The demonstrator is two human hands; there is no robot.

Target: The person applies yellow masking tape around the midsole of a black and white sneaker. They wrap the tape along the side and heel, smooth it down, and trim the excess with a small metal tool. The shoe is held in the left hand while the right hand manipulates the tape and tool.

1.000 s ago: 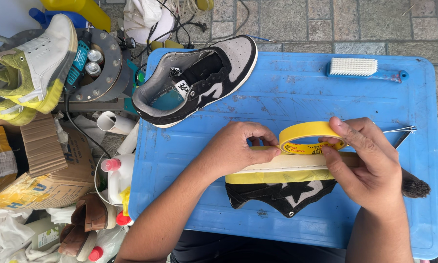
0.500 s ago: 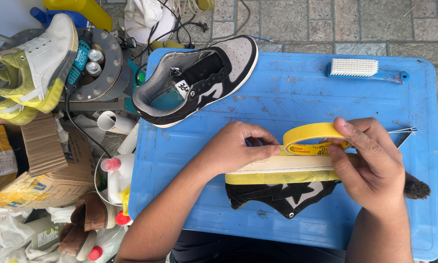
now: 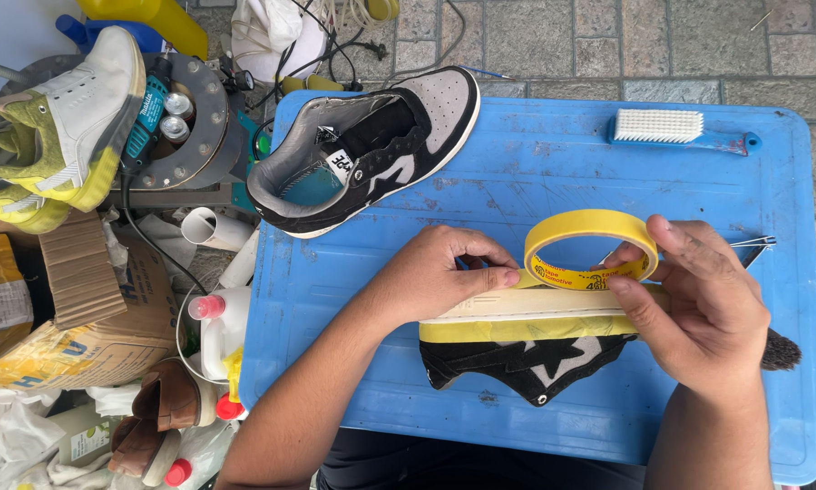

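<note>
Yellow tape roll [image 3: 591, 247] (upright) on sideways shoe [image 3: 526, 340].

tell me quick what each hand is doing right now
Left hand: closed, pinching yellow tape against the sole of the black sneaker.
Right hand: closed, holding the yellow tape roll.

We hold a black shoe [image 3: 526, 358] on its side near the front edge of the blue table [image 3: 535, 172], its pale sole turned up and wrapped in yellow tape. Our left hand [image 3: 444, 272] presses the tape down on the sole, while our right hand [image 3: 703, 304] pinches the yellow tape roll [image 3: 592, 227] just above it. A second black and grey shoe [image 3: 367, 154] lies at the far left corner, and a white-bristled brush [image 3: 675, 127] lies near the far right corner.
</note>
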